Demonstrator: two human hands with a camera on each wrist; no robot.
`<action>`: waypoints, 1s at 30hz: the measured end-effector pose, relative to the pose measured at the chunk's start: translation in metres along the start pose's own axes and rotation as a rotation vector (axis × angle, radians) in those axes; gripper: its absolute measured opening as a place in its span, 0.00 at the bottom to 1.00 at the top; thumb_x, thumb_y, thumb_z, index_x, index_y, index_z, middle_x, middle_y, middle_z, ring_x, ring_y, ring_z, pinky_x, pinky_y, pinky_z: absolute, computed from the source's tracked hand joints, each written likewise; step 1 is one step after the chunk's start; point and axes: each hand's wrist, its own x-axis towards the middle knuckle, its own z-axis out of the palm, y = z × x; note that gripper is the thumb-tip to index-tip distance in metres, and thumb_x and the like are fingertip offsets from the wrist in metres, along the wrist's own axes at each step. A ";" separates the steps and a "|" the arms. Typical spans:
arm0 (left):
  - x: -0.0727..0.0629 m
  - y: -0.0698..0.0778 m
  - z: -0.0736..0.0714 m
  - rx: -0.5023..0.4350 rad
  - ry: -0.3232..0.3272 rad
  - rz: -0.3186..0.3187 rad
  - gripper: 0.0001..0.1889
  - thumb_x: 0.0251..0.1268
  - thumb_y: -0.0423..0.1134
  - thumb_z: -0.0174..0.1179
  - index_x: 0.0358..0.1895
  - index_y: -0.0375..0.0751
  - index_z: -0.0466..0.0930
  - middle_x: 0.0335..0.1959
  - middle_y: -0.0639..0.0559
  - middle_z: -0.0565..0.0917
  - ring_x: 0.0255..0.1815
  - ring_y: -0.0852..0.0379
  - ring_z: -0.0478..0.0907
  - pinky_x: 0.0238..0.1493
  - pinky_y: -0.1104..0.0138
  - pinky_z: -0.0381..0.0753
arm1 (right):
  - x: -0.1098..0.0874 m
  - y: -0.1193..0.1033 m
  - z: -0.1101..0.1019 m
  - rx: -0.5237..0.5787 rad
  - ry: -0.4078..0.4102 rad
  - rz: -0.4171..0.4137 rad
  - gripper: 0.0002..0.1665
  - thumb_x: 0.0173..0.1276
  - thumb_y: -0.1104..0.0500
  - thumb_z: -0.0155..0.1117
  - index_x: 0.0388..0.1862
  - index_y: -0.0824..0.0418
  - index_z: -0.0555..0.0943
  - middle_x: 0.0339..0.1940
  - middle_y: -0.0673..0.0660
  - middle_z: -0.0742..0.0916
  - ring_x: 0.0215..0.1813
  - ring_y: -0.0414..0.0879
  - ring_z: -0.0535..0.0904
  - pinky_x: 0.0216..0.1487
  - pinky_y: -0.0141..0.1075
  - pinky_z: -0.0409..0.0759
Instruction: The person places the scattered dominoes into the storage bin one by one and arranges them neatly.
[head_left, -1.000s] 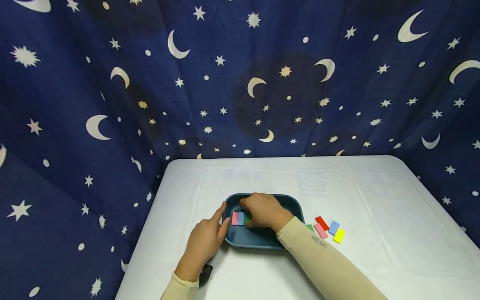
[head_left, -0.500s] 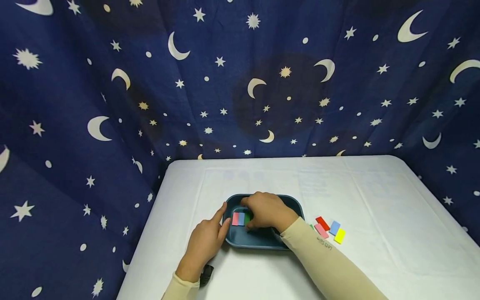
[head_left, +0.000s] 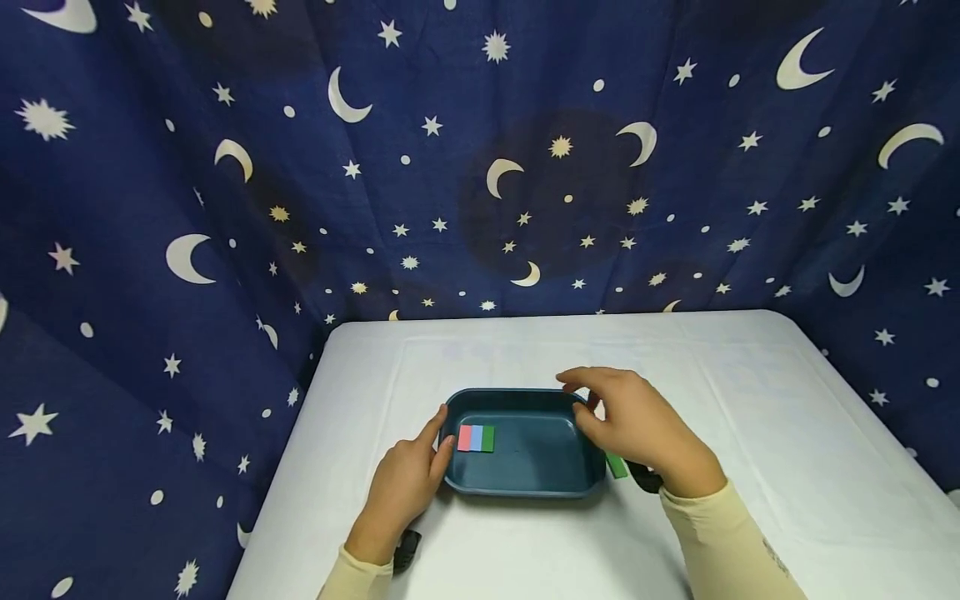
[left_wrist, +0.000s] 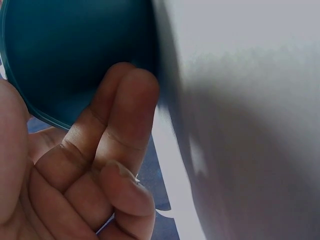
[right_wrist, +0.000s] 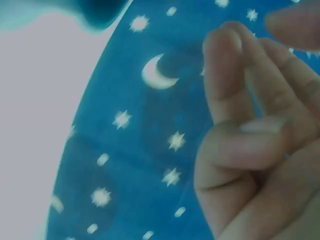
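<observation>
A dark teal rectangular tray [head_left: 517, 493] sits on the white table. Inside, toward its left end, a pink, a blue and a green flat tile [head_left: 488, 439] lie side by side in a row. My left hand [head_left: 405, 483] holds the tray's left end, thumb and index finger at the rim. In the left wrist view, other fingers [left_wrist: 135, 100] rest against the tray's outer wall. Over the tray's right end hovers my right hand [head_left: 637, 417], thumb and fingers apart and loosely bent, with nothing visible between them. Another green tile [head_left: 617, 465] shows just right of the tray.
White cloth covers the table [head_left: 750, 400], with its surface extending behind and right of the tray. A dark blue curtain [head_left: 465, 167] with moons and stars hangs behind and at both sides. My right hand and forearm block the view of part of the table's right side.
My right hand has let go of the green tile in the tray and moved right, to the tray's right end. It now hides the loose red, pink, blue and yellow tiles. The left hand stays put.
</observation>
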 end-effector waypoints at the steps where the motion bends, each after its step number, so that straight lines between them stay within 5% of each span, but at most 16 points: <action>1: 0.000 -0.001 0.000 0.002 0.000 -0.003 0.29 0.84 0.54 0.54 0.79 0.46 0.71 0.14 0.72 0.67 0.11 0.69 0.61 0.15 0.68 0.63 | -0.008 0.006 -0.002 -0.001 0.031 0.007 0.26 0.66 0.64 0.68 0.64 0.52 0.84 0.47 0.42 0.89 0.36 0.33 0.80 0.37 0.38 0.78; 5: -0.001 -0.004 -0.001 0.012 0.000 -0.016 0.29 0.83 0.53 0.55 0.79 0.47 0.71 0.14 0.72 0.67 0.11 0.69 0.61 0.15 0.68 0.63 | -0.036 0.029 -0.002 -0.008 0.105 0.041 0.33 0.59 0.69 0.66 0.66 0.53 0.83 0.47 0.42 0.89 0.39 0.36 0.81 0.39 0.40 0.76; 9: -0.003 -0.007 -0.003 0.013 -0.003 -0.042 0.29 0.83 0.53 0.56 0.79 0.48 0.71 0.15 0.72 0.70 0.12 0.68 0.63 0.16 0.68 0.64 | -0.051 0.047 0.008 -0.002 0.083 0.081 0.36 0.58 0.68 0.69 0.68 0.53 0.82 0.48 0.43 0.90 0.42 0.42 0.83 0.42 0.43 0.79; 23: -0.004 -0.002 0.002 -0.012 -0.001 -0.042 0.29 0.84 0.55 0.54 0.79 0.48 0.71 0.15 0.74 0.68 0.12 0.69 0.62 0.16 0.68 0.63 | -0.074 0.077 0.033 -0.020 -0.001 0.193 0.32 0.59 0.63 0.78 0.64 0.52 0.84 0.46 0.44 0.90 0.48 0.47 0.82 0.48 0.49 0.79; 30: 0.000 0.002 0.002 -0.005 -0.008 -0.033 0.29 0.84 0.54 0.55 0.79 0.48 0.71 0.14 0.73 0.67 0.12 0.69 0.61 0.15 0.68 0.62 | -0.081 0.080 0.034 0.007 -0.051 0.212 0.33 0.55 0.62 0.82 0.62 0.52 0.86 0.47 0.42 0.89 0.45 0.45 0.79 0.45 0.40 0.78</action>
